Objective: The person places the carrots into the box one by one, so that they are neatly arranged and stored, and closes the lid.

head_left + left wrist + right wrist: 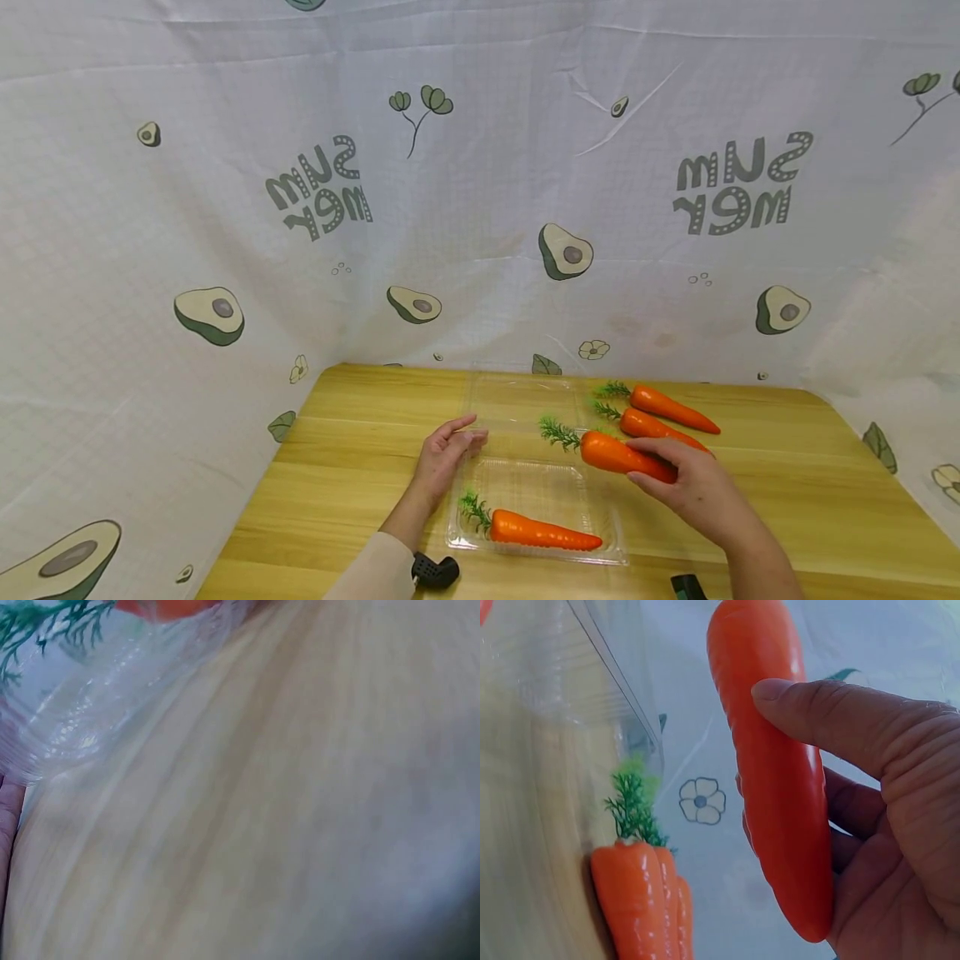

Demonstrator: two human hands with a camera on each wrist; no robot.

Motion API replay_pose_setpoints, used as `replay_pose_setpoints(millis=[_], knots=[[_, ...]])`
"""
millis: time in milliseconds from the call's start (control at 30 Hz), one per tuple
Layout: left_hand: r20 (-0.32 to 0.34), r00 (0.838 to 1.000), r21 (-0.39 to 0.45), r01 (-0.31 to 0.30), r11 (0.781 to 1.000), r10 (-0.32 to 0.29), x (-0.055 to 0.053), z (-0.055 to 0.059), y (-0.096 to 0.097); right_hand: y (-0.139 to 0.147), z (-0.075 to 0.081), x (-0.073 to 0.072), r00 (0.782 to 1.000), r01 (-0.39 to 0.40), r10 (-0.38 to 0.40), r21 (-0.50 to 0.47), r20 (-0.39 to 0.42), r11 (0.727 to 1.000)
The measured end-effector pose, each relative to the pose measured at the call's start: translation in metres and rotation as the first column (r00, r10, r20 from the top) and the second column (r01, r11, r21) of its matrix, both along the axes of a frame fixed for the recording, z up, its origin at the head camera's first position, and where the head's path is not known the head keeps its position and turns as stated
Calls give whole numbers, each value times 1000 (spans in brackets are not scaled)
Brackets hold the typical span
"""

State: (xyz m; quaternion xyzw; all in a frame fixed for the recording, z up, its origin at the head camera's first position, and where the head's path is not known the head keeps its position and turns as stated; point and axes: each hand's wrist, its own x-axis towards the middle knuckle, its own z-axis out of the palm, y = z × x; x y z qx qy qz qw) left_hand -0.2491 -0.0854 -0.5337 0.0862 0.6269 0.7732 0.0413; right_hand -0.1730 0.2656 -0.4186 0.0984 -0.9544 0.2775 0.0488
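My right hand (701, 493) holds an orange carrot (609, 452) with a green leafy top, raised to the right of a clear plastic clamshell box (525, 485). Thumb and fingers grip the body of this carrot (776, 765) in the right wrist view. Another carrot (540, 531) lies along the near side inside the box, its leaves at the left. At the box's left side, by the fold between base and raised lid (517, 404), rests my left hand (442, 458) with its fingers loosely extended. The left wrist view shows only a finger edge beside the clear plastic (90, 712).
More carrots lie at the back right of the wooden table (360, 417), including one farthest back (671, 408) and one nearer (652, 425). A white cloth (480, 208) printed with avocados hangs behind and along the sides. Black wrist devices (435, 572) show near the sleeves.
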Motion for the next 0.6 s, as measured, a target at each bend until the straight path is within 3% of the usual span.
replay_pose_setpoints(millis=[400,600], knots=[[3,1000,3,3,1000,-3,0,1,0,-25,4,5,992,-74,88,-152,86,986],[-10,1000,5,2,1000,-2,1,1,0,-36,7,7,985,-143,158,-188,67,972]])
